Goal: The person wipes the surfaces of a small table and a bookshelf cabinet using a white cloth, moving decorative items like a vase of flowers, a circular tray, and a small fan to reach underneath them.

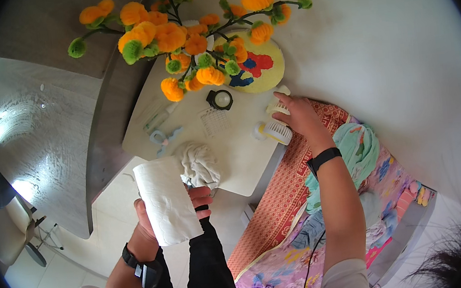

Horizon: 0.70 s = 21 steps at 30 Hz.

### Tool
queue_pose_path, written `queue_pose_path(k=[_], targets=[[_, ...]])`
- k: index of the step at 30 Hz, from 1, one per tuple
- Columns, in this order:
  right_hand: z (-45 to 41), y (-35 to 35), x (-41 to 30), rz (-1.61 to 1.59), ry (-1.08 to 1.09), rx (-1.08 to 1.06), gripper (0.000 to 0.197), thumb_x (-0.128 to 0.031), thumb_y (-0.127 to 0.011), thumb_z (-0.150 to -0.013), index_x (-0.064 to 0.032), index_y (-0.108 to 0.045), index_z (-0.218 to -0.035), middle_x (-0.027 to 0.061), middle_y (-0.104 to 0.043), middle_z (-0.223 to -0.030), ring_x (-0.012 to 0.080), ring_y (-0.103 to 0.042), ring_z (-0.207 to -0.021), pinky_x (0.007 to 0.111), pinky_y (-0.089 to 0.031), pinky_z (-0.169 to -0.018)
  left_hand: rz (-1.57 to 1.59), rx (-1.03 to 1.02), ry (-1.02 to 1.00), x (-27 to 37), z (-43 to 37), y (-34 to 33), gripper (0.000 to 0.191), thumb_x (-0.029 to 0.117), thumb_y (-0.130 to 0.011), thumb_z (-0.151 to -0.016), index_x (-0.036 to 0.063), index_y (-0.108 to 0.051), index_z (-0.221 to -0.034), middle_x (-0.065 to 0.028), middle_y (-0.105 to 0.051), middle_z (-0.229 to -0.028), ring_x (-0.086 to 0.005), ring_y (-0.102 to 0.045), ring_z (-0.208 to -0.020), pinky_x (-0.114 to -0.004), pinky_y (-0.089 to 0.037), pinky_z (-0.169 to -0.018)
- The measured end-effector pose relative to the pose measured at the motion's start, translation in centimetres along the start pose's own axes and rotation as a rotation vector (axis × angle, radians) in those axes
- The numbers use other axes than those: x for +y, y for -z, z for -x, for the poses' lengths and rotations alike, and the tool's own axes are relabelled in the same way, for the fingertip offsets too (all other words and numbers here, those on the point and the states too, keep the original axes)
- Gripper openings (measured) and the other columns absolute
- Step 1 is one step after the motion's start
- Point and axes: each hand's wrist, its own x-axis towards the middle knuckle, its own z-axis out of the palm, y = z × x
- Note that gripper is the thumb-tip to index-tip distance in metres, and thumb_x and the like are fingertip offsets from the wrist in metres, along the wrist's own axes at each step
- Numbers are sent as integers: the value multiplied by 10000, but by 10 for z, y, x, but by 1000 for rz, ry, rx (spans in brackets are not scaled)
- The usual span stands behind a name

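My left hand [148, 220] is closed around a white roll of paper [167, 201] at the lower middle. My right hand [299, 113] reaches over the right edge of a pale table [249, 159], its fingers spread at a cream handheld fan [278, 107]; whether they grip it cannot be told. Just below lies a second, white and yellow fan [277, 132]. A crumpled beige cloth [199, 164] rests on the table behind the roll. Further back are a round black-rimmed object [221, 100], a sheet with a printed grid [214, 121] and a light blue ribbon-like item [162, 139].
Artificial orange flowers [170, 36] spread above the table before a yellow round painted disc [264, 66]. A grey glossy table [54, 107] stands left, with a chair [8, 230]. At right, a patterned red mat [270, 199] and floral fabric [270, 279] carry a mint green cloth [357, 151].
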Motion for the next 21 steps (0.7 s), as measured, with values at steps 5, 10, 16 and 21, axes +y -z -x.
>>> queue_pose_path(k=[5, 10, 16, 21], targets=[[1, 2, -4, -110, -14, 52, 510, -331, -730, -891, -60, -611, -1306, 218, -689, -1144, 383, -646, -1074, 433, -490, -969, -109, -2, -21, -1, -2, -6, 890, 733, -622, -733, 61, -572, -1314, -277, -489, -1449, -459, -472, -1337, -606, -344, -1118], [5, 2, -5, -190, -109, 47, 466, -346, -678, -939, -43, -616, -1288, 232, -682, -1162, 390, -639, -1100, 440, -501, -950, -92, 25, -4, -1, -2, -9, 882, 701, -642, -715, 52, -583, -1309, -276, -518, -1421, -462, -476, -1331, -602, -347, -1118], [11, 1, 0, -162, -101, 213, 397, -330, -657, -958, -31, -653, -1219, 211, -694, -1131, 406, -652, -1048, 432, -512, -928, -116, -3, 16, -1, -3, -6, 900, 692, -675, -701, 47, -580, -1321, -275, -498, -1442, -461, -469, -1336, -603, -351, -1115], [27, 24, -84, -336, -5, 880, 142, -156, -700, -909, -20, -681, -946, 106, -679, -879, 261, -634, -750, 378, -510, -689, -160, 58, -10, 5, 5, -7, 941, 683, -709, -692, 63, -537, -1378, -273, -445, -1487, -447, -459, -1349, -616, -344, -1118]])
